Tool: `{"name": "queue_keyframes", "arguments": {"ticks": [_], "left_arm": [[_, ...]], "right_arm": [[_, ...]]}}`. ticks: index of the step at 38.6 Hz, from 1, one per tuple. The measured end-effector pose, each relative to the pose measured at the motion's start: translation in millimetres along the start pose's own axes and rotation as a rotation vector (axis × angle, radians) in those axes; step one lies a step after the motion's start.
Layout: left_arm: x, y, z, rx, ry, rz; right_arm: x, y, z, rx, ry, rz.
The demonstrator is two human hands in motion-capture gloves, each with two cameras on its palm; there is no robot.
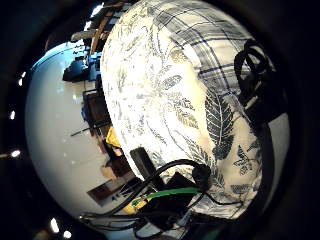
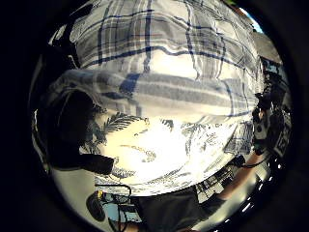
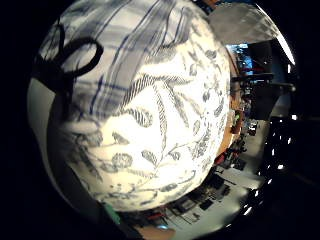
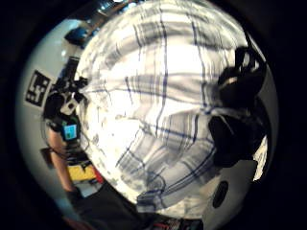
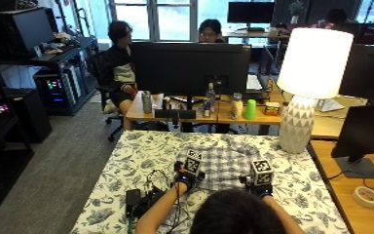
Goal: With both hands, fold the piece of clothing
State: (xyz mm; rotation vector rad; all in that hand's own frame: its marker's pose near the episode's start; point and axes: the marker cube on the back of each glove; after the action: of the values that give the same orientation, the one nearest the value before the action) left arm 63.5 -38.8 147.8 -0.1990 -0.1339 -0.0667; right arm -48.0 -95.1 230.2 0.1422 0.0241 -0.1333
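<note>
From the outside view, a plaid shirt (image 5: 226, 163) is lying near the middle of a table covered by a leaf-print tablecloth (image 5: 135, 161). The left hand (image 5: 186, 181) is sitting at the shirt's near left edge and the right hand (image 5: 258, 185) at its near right edge; whether the fingers are gripping the cloth cannot be told here. A white lamp (image 5: 307, 83) is standing at the table's far right.

The left thumb side palm view is showing a folded band of the shirt (image 2: 159, 92) lying over the tablecloth (image 2: 154, 150).

In the right thumb side palm view, dark gloved fingers (image 4: 237, 112) are curling onto the shirt's (image 4: 158, 120) edge, pinching it.
</note>
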Motion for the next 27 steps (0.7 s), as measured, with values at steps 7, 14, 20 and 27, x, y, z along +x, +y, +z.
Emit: {"name": "queue_keyframes", "arguments": {"ticks": [7, 14, 20, 27], "left_arm": [[0.7, -0.8, -5.8, -0.039, 0.005, 0.036], [-4.3, 6.3, -13.0, -0.075, 0.000, 0.024], [-11.0, 15.6, -30.3, -0.048, 0.030, 0.037], [-22.5, 33.6, -61.8, 0.077, 0.047, 0.018]], "right_arm": [[1.9, 2.5, -10.7, -0.005, 0.248, 0.041], [-4.0, 0.8, -15.7, -0.069, 0.317, -0.004], [1.6, -1.4, -38.2, -0.021, 0.278, -0.023], [41.4, -50.7, -21.1, 0.065, 0.268, -0.043]]}}
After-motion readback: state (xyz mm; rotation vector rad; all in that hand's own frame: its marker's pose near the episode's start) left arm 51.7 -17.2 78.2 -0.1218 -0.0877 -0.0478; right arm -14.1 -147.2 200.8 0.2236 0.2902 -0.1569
